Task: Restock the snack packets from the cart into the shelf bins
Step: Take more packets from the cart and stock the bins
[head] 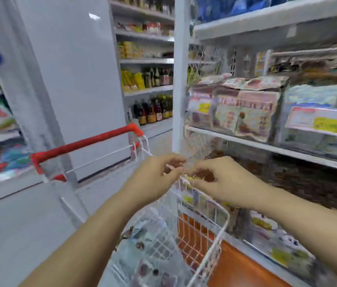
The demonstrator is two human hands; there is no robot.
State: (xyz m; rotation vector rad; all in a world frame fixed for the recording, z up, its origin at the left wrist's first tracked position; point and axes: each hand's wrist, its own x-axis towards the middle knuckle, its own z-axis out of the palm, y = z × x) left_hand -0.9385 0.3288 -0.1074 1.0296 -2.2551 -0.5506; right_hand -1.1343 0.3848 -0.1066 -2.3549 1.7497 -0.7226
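Standing on grey floor [18, 235]: white wire cart [224, 226], holding snack packets [147, 268]. Just beside, at right: white shelf [246, 141], carrying clear bins [316, 121] packed with upright packets [250, 114].

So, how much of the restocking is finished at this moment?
Done: the middle shelf bin holds many packets, though I cannot tell which are new. In hand: the left hand and right hand pinch a clear packet above the cart. Left: several loose packets lie in the cart, so more trips remain.
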